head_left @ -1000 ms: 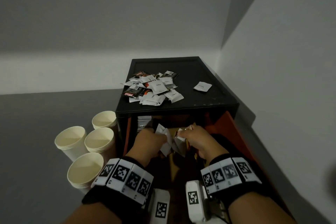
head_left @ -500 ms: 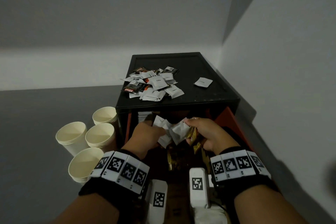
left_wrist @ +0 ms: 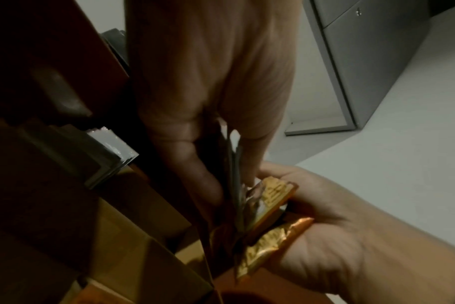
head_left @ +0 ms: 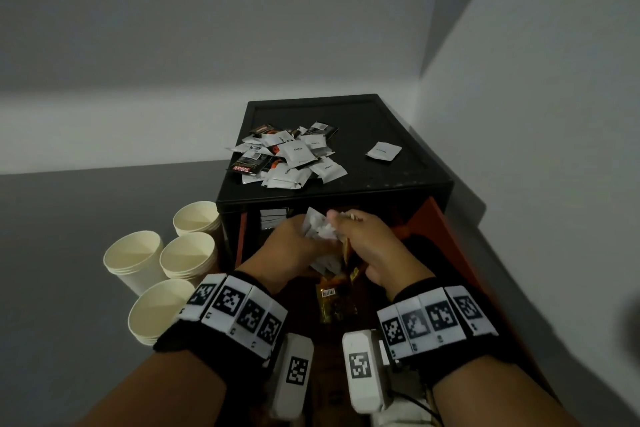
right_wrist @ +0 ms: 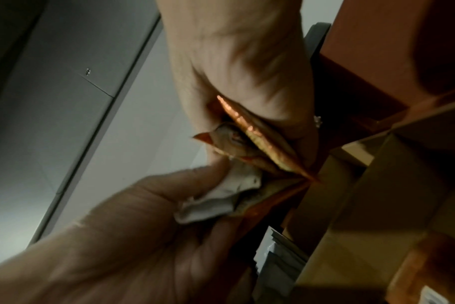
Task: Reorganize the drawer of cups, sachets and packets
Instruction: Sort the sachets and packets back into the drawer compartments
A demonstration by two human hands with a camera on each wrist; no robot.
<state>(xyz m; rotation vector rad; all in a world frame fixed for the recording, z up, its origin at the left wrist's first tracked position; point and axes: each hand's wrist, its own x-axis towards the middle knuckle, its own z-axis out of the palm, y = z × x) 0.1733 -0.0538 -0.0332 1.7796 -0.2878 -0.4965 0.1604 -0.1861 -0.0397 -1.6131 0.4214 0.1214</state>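
Both hands met over the open drawer (head_left: 446, 236). The left hand (head_left: 294, 246) pinched white sachets (head_left: 320, 229); the right hand (head_left: 367, 243), fingers curled, gripped gold packets (left_wrist: 270, 197) hanging lengthwise downward. The sachet pile (head_left: 291, 159) lay ahead, atop the cabinet.

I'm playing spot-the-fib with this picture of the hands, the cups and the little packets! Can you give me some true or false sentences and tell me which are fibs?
1. Four stacks of paper cups stand on the floor beside the black cabinet. True.
2. The pile of sachets lies inside a cup. False: it lies on top of the cabinet.
3. One white sachet lies apart from the pile, to its right. True.
4. The left hand is empty. False: it grips white sachets.
5. The right hand holds gold packets. True.
6. The cups are full of coffee. False: they look empty.
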